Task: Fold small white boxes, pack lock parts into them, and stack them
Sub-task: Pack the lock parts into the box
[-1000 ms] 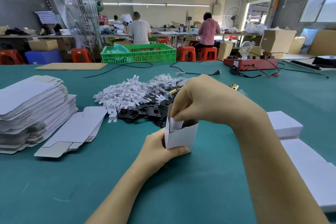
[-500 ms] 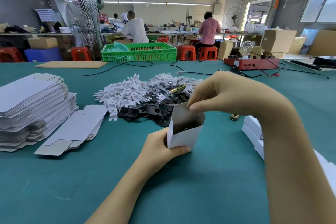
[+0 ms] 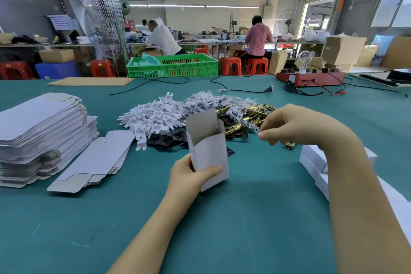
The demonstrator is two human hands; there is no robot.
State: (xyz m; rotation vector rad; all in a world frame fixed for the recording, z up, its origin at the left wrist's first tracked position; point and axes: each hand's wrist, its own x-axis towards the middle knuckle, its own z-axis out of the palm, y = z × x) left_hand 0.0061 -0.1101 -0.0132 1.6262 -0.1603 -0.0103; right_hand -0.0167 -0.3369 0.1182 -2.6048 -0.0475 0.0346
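Observation:
My left hand (image 3: 189,176) grips a small white box (image 3: 210,153) low down and holds it upright above the green table, its top flap standing open. My right hand (image 3: 289,124) is at the right edge of the parts pile, thumb and forefinger pinching the silver end plate of a brass latch (image 3: 235,128). The pile holds white plastic pieces (image 3: 155,118), black plates (image 3: 164,140), bagged screws (image 3: 204,100) and more brass latches (image 3: 255,110). Closed white boxes (image 3: 315,158) lie in a row at the right, partly hidden by my right arm.
A tall stack of flat box blanks (image 3: 42,133) sits at the left, with a smaller stack (image 3: 97,158) beside it. One loose brass part (image 3: 289,145) lies under my right wrist. Cables, a red tester box (image 3: 311,78) and a green crate (image 3: 173,66) are at the table's far side.
My right hand left the top of the box and moved right to the brass latches. My left hand lifted and tilted the box slightly.

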